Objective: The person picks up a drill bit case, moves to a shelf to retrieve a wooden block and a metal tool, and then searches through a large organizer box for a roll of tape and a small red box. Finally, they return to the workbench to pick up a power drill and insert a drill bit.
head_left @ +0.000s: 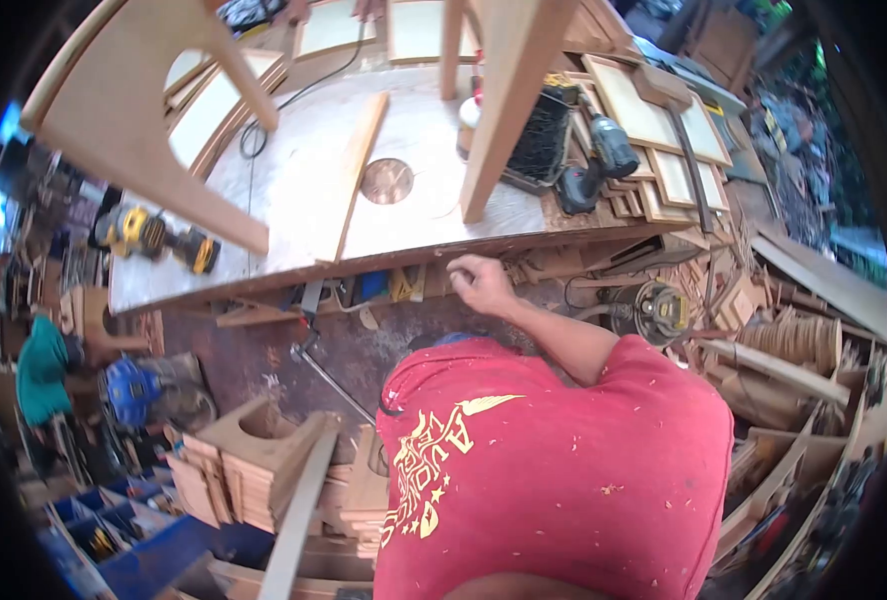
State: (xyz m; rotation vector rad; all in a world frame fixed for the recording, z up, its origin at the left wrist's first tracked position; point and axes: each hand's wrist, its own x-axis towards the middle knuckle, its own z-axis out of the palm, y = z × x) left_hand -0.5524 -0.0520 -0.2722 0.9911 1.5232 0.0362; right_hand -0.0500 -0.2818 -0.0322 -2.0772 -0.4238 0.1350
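My right hand [484, 287] is just below the front edge of the workbench [304, 222], its fingers curled in. Whatever they may hold is hidden. A wooden strip [362, 180] lies across the pale bench top, beside a round wooden disc or opening [388, 181]. On the bench's left stands a wooden frame with a curved cutout [114, 110]; another wooden leg [509, 110] rises right of the disc. A yellow and black cordless drill [139, 232] lies at the left end. My left hand does not show.
Near the right end are a grey driver [614, 148], a black crate [542, 135] and stacked panels [644, 100]. Below lie a blue machine [132, 390], cut wood pieces [202, 480] and a round metal machine [656, 310]. A person in green [46, 370] is at far left.
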